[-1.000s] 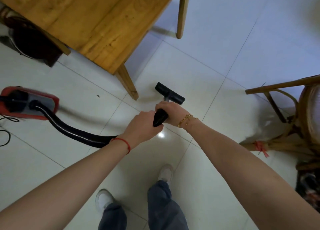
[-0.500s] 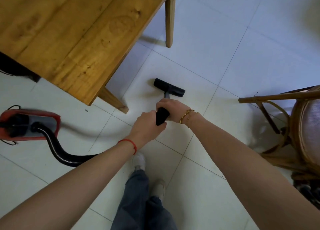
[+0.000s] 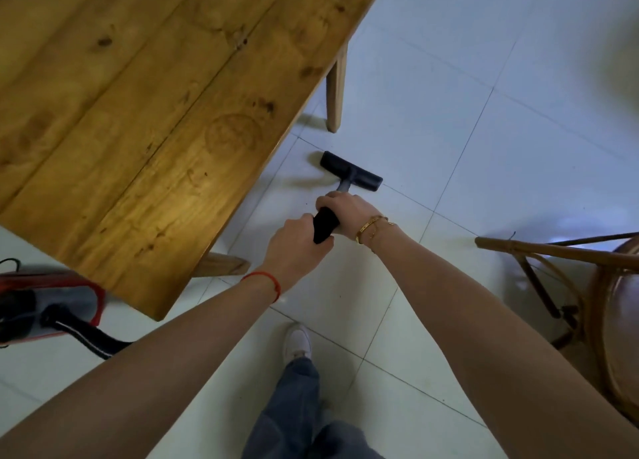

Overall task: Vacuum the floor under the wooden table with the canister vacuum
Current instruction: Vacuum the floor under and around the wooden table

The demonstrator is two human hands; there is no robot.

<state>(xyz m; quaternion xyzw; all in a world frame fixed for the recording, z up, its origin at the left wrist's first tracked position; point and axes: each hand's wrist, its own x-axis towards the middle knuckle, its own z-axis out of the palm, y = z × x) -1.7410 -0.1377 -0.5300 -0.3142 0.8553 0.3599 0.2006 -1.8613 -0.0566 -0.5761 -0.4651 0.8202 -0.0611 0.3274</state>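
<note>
The red canister vacuum [image 3: 48, 306] is sitting on the white tiles at far left, its black hose [image 3: 93, 341] trailing right behind the left arm. The wooden table [image 3: 166, 120] is now filling more of the view than before. The left hand [image 3: 294, 247] and right hand [image 3: 345, 213] are both gripping the black wand [image 3: 325, 225], which is pointing away, slightly right. Its floor nozzle [image 3: 351, 176], long axis crosswise, is lying beside the table's edge, nearer the far leg [image 3: 336, 88] than earlier.

Both hands, left hand [image 3: 294, 247] and right hand [image 3: 345, 213], grip the black wand [image 3: 325, 228]; its floor head [image 3: 351, 176] lies beside the wooden table [image 3: 166, 113].
</note>
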